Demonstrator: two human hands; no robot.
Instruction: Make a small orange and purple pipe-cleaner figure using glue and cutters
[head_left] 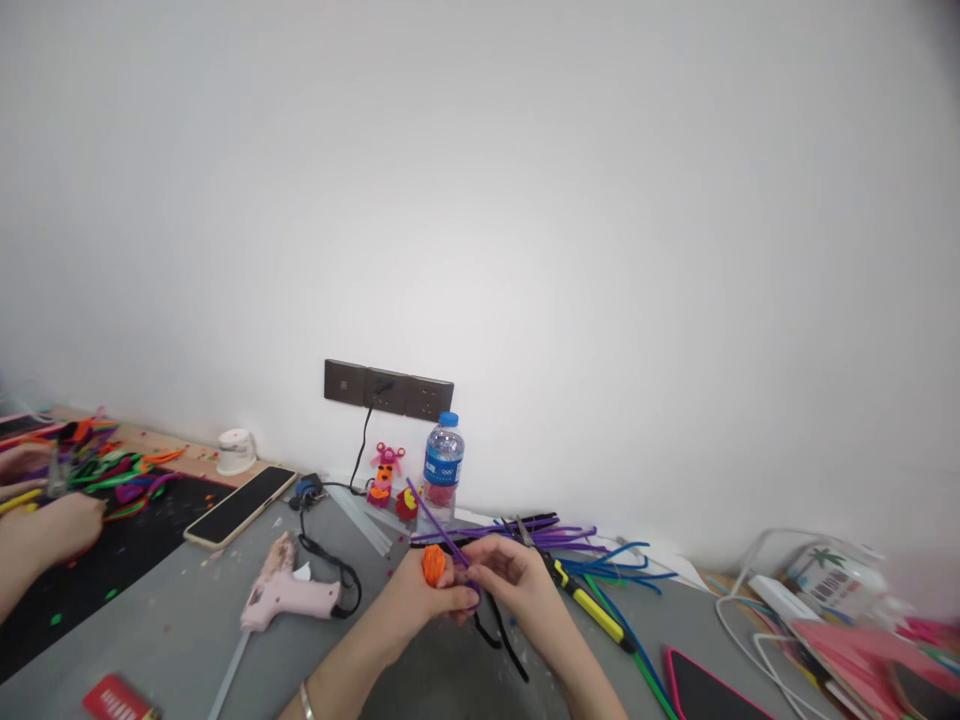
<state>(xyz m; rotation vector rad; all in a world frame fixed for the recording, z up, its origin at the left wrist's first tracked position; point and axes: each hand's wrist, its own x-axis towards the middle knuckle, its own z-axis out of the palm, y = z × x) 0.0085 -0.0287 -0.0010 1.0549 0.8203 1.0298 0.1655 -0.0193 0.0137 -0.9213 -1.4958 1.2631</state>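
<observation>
Near the middle of the table, my left hand (420, 590) is closed around a small pipe-cleaner figure with an orange coiled ball (433, 566). Black pipe-cleaner ends (511, 640) hang below it. A purple pipe cleaner (439, 525) slants up and left from between my hands. Its lower part is pinched by my right hand (510, 575), thumb against fingers. My fingers hide the exact point where the purple piece meets the figure. Just behind my hands lie loose purple pipe cleaners (574, 535) and blue ones (630, 570).
Yellow-and-black pliers (592, 605) lie to the right. A pink glue gun (289, 595), a phone (240, 507) and a red lighter (118, 698) are on the left. A water bottle (443, 465) and small figures (382, 477) stand by the wall. Another person's hand (71, 525) works at far left.
</observation>
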